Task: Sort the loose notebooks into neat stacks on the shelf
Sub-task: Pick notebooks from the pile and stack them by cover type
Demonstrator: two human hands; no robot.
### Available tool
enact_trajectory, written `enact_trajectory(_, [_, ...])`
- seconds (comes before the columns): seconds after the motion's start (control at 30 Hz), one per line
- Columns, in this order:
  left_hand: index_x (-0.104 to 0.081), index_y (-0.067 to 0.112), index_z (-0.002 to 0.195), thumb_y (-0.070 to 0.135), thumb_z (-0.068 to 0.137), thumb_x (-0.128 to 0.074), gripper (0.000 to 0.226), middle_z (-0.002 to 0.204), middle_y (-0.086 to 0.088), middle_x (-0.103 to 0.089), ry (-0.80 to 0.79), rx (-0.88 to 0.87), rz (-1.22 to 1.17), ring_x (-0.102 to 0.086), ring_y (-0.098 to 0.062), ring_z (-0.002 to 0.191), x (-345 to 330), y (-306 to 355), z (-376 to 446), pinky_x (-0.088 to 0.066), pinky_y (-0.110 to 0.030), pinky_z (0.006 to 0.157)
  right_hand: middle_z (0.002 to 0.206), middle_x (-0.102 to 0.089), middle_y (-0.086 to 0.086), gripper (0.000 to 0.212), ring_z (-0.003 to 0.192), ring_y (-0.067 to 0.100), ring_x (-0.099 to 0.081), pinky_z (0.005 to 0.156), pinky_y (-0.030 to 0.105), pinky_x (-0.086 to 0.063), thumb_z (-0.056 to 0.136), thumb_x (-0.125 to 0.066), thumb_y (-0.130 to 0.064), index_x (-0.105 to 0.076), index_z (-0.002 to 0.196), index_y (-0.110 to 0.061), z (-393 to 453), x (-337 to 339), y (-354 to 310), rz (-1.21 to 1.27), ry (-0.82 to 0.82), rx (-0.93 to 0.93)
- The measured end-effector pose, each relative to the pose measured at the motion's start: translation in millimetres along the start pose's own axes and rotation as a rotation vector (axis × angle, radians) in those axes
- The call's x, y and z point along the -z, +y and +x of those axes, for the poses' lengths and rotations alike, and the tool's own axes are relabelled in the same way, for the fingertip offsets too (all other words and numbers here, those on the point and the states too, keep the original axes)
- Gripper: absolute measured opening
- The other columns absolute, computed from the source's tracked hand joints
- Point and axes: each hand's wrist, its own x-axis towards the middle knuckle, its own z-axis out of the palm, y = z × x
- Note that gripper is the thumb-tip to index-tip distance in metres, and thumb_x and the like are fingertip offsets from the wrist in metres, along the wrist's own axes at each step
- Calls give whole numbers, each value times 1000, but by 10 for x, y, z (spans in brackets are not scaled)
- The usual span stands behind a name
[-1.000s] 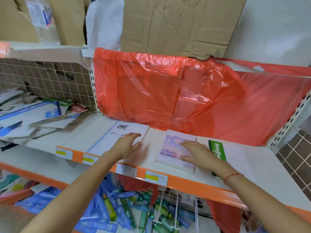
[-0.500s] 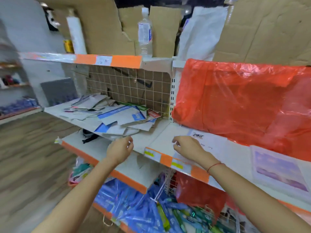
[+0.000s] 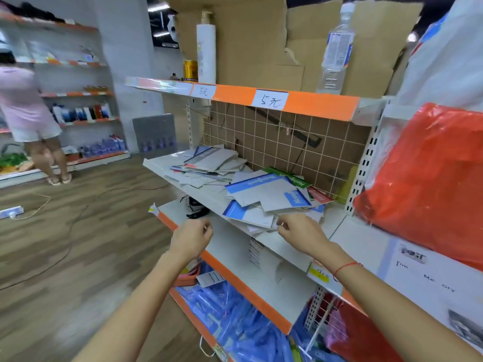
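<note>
A messy pile of loose notebooks (image 3: 264, 194) with blue, green and red covers lies on the upper white shelf (image 3: 162, 165), and more grey ones (image 3: 209, 160) lie behind it to the left. My left hand (image 3: 192, 239) hovers over the lower shelf (image 3: 230, 246) with its fingers loosely curled and nothing in it. My right hand (image 3: 298, 231) is at the pile's front edge, curled fingers against the lowest notebooks. Whether it grips one is not visible. A large white notebook (image 3: 428, 278) lies flat on the right-hand shelf.
A red plastic bag (image 3: 428, 178) hangs over the right bay. Bottles (image 3: 335, 48) and cardboard stand on the top shelf. A black object (image 3: 196, 207) lies under the upper shelf. Blue packets (image 3: 235, 317) fill the bin below. A person (image 3: 28, 113) stands at the far left.
The view has swung left from the right bay to the loose pile. Both hands left the sorted notebooks; the right hand moved from the shelf edge up to the pile's front.
</note>
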Motion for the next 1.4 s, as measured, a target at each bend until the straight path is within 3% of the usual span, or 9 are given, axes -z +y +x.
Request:
enact_trajectory(0.2, [-63, 14, 103, 22, 94, -43, 23, 87, -3, -66, 41, 23, -15, -56, -22, 79, 23, -229, 547, -42, -31, 62, 101, -68, 6, 26, 95, 27, -60, 64, 30, -42, 93, -44, -22, -65, 108, -18, 560, -29, -40, 36, 102, -17])
enact_trajectory(0.43, [-48, 18, 133, 23, 97, -43, 37, 127, -6, -58, 65, -11, -105, -54, -22, 116, 1, -419, 1182, -44, -33, 87, 123, -62, 5, 33, 109, 24, -56, 79, 32, -46, 94, -45, -24, -60, 122, -17, 1211, -53, -47, 40, 149, -56])
enact_trajectory(0.73, [-47, 19, 133, 23, 96, -44, 38, 128, -6, -56, 3, -148, -67, -53, -25, 115, -228, -868, 2080, -46, -37, 89, 122, -61, 7, 32, 107, 25, -56, 72, 30, -41, 95, -42, -25, -58, 121, -16, 1755, -264, -332, -15, 96, -121])
enact_trajectory(0.83, [-52, 12, 129, 16, 93, -47, 36, 123, -10, -58, 40, -254, -65, -54, -30, 109, -250, -1063, 2477, -45, -37, 85, 119, -61, 5, 33, 106, 24, -56, 74, 29, -43, 95, -45, -36, -58, 116, -14, 1917, -374, -533, -87, 105, -210])
enact_trajectory(0.93, [-54, 5, 126, 10, 87, -53, 39, 125, -16, -56, 72, -412, -2, -53, -34, 111, -306, -1286, 2883, -44, -39, 88, 115, -57, 7, 58, 106, 26, -54, 71, 31, -38, 87, -45, -64, -50, 115, -13, 2068, -523, -775, -199, -28, -370])
enact_trajectory(1.07, [-24, 9, 147, 32, 89, -52, 68, 150, -13, -25, -99, -468, 254, -22, -30, 139, -410, -1523, 3289, -24, -40, 111, 134, -42, 18, 100, 120, 33, -43, 89, 41, -42, 75, -52, -74, -24, 144, -6, 2204, -704, -1032, -291, -240, -572])
enact_trajectory(1.17, [3, 13, 152, 48, 92, -44, 84, 158, -8, 0, -224, -496, 376, 2, -29, 145, -452, -1606, 3554, -9, -45, 117, 152, -14, 23, 114, 137, 40, -19, 104, 54, -31, 74, -59, -69, 3, 151, -10, 2277, -782, -1127, -306, -317, -658])
enact_trajectory(1.3, [11, 17, 151, 56, 91, -43, 90, 159, -10, 4, -341, -505, 385, 8, -31, 145, -523, -1607, 3742, -3, -47, 117, 153, -10, 24, 109, 138, 41, -14, 106, 58, -25, 78, -53, -68, 4, 151, -9, 2257, -911, -1172, -377, -305, -638])
enact_trajectory(1.4, [3, 19, 152, 54, 90, -45, 86, 158, -8, -5, -312, -509, 350, 3, -31, 145, -600, -1643, 3722, -4, -50, 116, 153, -11, 25, 99, 139, 42, -15, 105, 58, -24, 85, -47, -64, 0, 150, -7, 2205, -976, -1211, -425, -256, -609])
